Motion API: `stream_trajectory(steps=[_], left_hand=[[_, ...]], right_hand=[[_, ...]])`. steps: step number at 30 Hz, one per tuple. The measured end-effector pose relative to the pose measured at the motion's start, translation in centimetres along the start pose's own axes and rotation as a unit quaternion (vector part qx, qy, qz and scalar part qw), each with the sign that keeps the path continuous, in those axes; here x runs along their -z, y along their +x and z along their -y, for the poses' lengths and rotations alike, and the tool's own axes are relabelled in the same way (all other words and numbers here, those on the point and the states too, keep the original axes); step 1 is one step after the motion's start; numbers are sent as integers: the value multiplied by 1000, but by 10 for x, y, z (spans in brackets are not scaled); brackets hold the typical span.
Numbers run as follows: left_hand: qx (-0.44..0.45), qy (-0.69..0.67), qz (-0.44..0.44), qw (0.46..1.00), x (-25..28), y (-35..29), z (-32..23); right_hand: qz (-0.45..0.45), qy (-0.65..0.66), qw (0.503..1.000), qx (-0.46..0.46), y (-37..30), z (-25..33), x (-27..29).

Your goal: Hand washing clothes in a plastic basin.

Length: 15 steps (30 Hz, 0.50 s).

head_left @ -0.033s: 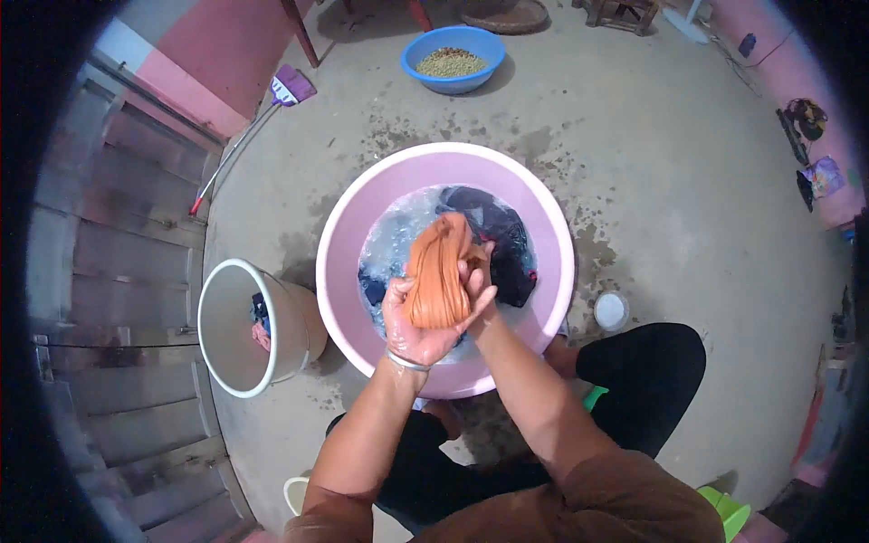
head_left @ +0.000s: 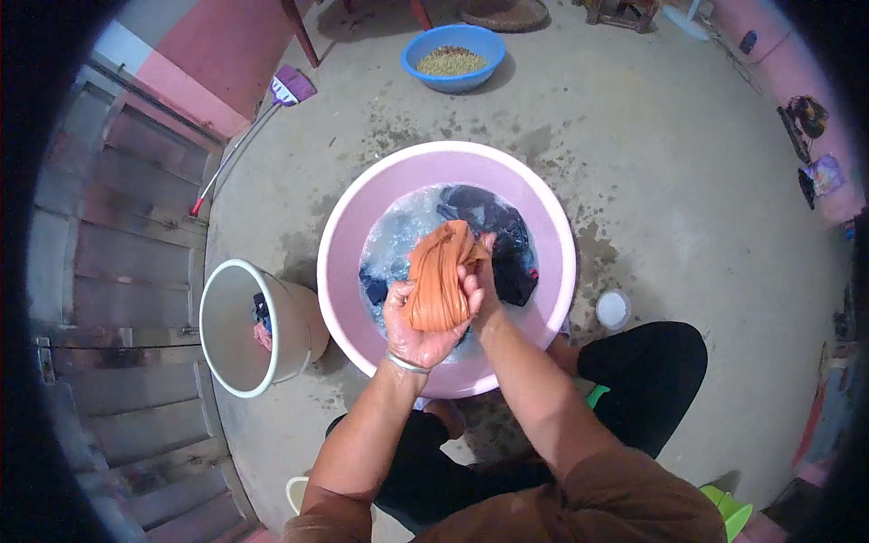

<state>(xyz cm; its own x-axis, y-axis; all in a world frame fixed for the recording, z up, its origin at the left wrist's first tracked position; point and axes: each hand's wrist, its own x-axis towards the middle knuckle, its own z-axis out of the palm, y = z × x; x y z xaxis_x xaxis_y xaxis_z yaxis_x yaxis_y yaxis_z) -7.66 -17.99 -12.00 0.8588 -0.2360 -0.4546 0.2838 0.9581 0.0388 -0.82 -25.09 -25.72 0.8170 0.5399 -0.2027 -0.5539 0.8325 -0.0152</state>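
A wet orange-brown cloth (head_left: pixel 440 276) is bunched between my two hands above a big pink basin (head_left: pixel 342 231). My left hand (head_left: pixel 418 333), with a silver bangle at its wrist, cups the lower end, its fingers mostly behind the fabric. On the right side, my right hand (head_left: pixel 480 279) closes its curled fingers on the gathered folds. Below, soapy water (head_left: pixel 394 226) fills the bottom of the basin. Dark clothes (head_left: pixel 507 235) soak in it on the right, and a navy piece (head_left: pixel 374 288) shows at the left.
Left of the basin stands a whitish bucket (head_left: pixel 303 317) with some clothes (head_left: pixel 262 321) inside. A blue bowl (head_left: pixel 457 83) of small greenish-brown pieces sits beyond. A purple broom (head_left: pixel 291 86) leans near the door (head_left: pixel 136 253). At the right lies a small white tub (head_left: pixel 614 310).
The fingers of my right hand have curled in more tightly on the cloth. The cloth's upper end has shifted slightly to the right.
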Motion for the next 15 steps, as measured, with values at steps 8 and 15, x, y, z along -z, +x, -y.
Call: stream_trajectory(steps=[8, 15], left_hand=[[82, 211, -64, 972, 30, 4, -1], [-83, 713, -95, 690, 46, 19, 5]], right_hand=[[46, -212, 974, -69, 23, 60, -13], [-26, -292, 953, -78, 25, 53, -1]])
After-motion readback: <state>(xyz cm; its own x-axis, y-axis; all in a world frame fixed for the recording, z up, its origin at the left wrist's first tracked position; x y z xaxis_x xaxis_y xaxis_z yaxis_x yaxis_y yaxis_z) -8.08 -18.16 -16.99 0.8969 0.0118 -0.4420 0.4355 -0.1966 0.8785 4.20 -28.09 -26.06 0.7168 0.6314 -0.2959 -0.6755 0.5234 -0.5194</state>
